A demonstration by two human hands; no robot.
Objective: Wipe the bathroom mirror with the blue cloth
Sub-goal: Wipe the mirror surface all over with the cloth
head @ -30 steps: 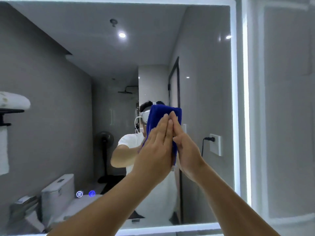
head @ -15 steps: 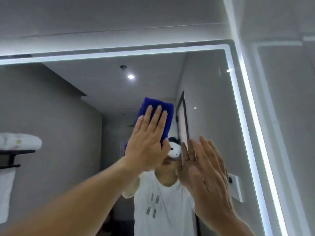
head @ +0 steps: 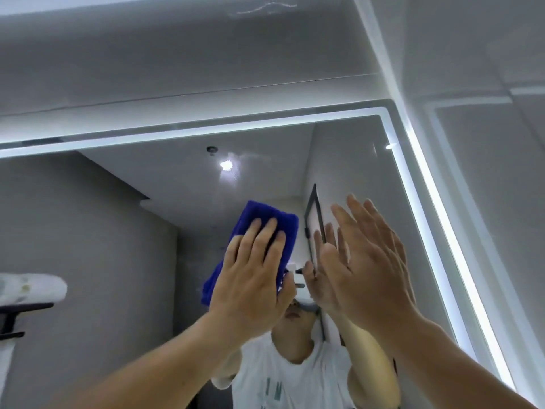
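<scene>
The bathroom mirror (head: pixel 103 246) fills the lower part of the view, edged by a lit white strip along its top and right side. A folded blue cloth (head: pixel 265 222) lies flat against the glass near the mirror's upper middle. My left hand (head: pixel 253 276) presses on the cloth with straight, spread fingers. Just to the right, my right hand (head: pixel 365 261) is raised with its fingers straight, palm toward the glass; I cannot tell whether it touches. My reflection shows behind both hands.
Grey wall (head: pixel 206 54) runs above the mirror, and a side wall (head: pixel 486 143) meets its right edge. A rolled white towel on a dark rack (head: pixel 26 287) shows at the far left.
My left hand has carried the cloth up the mirror from its middle toward the top. My right hand has left the cloth and moved to its right. The view has tilted upward.
</scene>
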